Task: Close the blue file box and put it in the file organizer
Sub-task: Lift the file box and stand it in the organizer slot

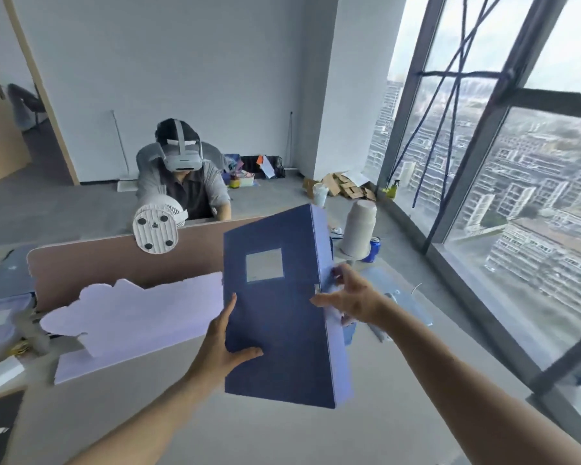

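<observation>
Nearest the camera, two bare forearms reach up from the bottom edge and hold the blue file box in the air above the pale desk. The left hand clasps the box's near left edge, thumb laid across the front face and fingers hidden behind. The right hand is spread at the right edge about halfway up, thumb pointing at the small clasp there, fingers wrapped round the lighter side panel; whether it grips firmly or only presses, I cannot tell.

The box stands close to upright, its long axis running from the near bottom corner up and away, leaning slightly left at the top. Its broad labelled face looks toward the camera and its narrow side faces right.

By my reading, the closing step is at or just past its finish: the flap looks shut, and the right thumb seems to be at the fastener. Next, the box must be carried to the file organizer, which I cannot pick out with certainty.

Farther off stand a brown desk partition, a white clip fan and a seated person wearing a headset.
</observation>
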Tool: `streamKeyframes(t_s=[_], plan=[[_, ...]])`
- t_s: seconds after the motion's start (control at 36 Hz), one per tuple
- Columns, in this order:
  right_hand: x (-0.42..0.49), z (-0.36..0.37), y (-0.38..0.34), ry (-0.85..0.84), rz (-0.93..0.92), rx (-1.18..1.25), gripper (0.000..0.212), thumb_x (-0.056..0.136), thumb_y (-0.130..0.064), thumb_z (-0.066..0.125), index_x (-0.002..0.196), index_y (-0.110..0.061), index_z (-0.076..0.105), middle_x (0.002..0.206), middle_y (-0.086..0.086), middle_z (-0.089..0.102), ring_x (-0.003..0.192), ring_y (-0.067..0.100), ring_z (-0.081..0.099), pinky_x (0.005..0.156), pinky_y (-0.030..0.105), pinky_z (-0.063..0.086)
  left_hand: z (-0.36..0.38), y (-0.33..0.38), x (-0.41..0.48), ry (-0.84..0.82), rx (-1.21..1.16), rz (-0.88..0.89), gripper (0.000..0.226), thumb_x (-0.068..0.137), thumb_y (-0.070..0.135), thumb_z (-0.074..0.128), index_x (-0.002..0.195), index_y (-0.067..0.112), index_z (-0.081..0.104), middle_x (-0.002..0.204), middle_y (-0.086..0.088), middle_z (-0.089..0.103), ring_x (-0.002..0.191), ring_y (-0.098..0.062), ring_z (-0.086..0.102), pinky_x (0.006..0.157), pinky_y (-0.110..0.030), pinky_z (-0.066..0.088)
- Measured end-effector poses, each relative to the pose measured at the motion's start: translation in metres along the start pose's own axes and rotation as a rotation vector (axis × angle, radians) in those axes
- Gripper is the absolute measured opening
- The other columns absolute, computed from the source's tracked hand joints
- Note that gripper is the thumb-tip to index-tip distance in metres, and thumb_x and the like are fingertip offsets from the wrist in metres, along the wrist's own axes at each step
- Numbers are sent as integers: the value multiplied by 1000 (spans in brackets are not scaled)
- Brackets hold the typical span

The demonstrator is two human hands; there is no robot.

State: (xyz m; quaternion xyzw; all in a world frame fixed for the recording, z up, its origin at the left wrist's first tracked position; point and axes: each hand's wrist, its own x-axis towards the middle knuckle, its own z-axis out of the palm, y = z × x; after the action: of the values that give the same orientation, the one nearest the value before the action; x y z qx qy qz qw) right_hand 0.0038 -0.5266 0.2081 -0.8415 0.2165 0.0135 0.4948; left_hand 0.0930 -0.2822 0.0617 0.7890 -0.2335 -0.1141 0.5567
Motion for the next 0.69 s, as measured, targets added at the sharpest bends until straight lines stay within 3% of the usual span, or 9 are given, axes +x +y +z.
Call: streamKeyframes(t_s=[0.06, 0.14, 0.19, 0.25, 0.31, 0.36, 0.5, 0.61, 0.69], plan=[[-4, -7, 2, 81, -28, -24, 53, 65, -32, 79, 103, -22, 43, 99, -1, 49, 70, 24, 54, 54, 38, 56, 10, 8, 12, -37, 38, 34, 113, 68, 31, 88, 150, 46, 11, 141, 28, 28, 130, 8, 32, 111, -27, 34], [-14, -8, 3, 230, -108, -223, 49, 68, -37, 74, 97, -22, 38, 93, 1, 56, 71, 25, 54, 56, 33, 48, 24, 38, 28, -74, 60, 21, 103, 63, 59, 79, 144, 44, 17, 137, 21, 28, 126, 1, 33, 94, -2, 30], [-17, -4, 7, 340, -174, -396, 51, 67, -44, 70, 98, -20, 35, 96, 1, 59, 80, 31, 56, 63, 37, 46, 33, 58, 39, -100, -39, -45, 91, 77, 45, 75, 148, 38, 19, 133, 29, 29, 128, 0, 33, 86, -1, 36], [-16, 3, 11, 393, -222, -463, 53, 66, -45, 68, 98, -20, 33, 97, 1, 60, 83, 36, 58, 65, 40, 47, 39, 76, 49, -127, -157, -106, 80, 87, 29, 70, 148, 42, 19, 128, 33, 34, 121, -5, 41, 75, -12, 49], [-12, 11, 13, 416, -262, -472, 53, 68, -44, 67, 99, -19, 33, 98, 3, 60, 82, 37, 58, 60, 40, 44, 44, 87, 61, -141, -210, -178, 86, 85, 35, 71, 148, 50, 16, 138, 23, 32, 126, -15, 44, 83, -34, 57], [-6, 17, 14, 436, -289, -447, 52, 70, -44, 66, 100, -18, 32, 102, 3, 59, 83, 38, 58, 57, 38, 39, 44, 95, 70, -146, -263, -217, 89, 82, 40, 72, 147, 54, 12, 137, 20, 31, 129, -22, 47, 95, -51, 54], [12, 27, 17, 462, -288, -338, 49, 71, -40, 66, 97, -19, 31, 102, 2, 58, 86, 38, 58, 61, 41, 45, 39, 106, 86, -168, -322, -211, 115, 46, 66, 82, 140, 65, 15, 156, 19, 24, 129, -25, 52, 92, -53, 55], [28, 35, 20, 457, -313, -307, 50, 70, -44, 67, 95, -20, 31, 96, 0, 55, 82, 32, 55, 60, 41, 47, 31, 103, 97, -164, -312, -182, 109, 55, 56, 80, 144, 59, 17, 156, 15, 28, 121, -21, 59, 91, -51, 56], [40, 42, 23, 451, -349, -272, 51, 71, -46, 68, 97, -21, 32, 96, -2, 51, 75, 23, 47, 56, 38, 41, 23, 99, 105, -145, -307, -165, 114, 48, 57, 87, 143, 58, 23, 154, 14, 34, 117, -18, 62, 90, -55, 56]])
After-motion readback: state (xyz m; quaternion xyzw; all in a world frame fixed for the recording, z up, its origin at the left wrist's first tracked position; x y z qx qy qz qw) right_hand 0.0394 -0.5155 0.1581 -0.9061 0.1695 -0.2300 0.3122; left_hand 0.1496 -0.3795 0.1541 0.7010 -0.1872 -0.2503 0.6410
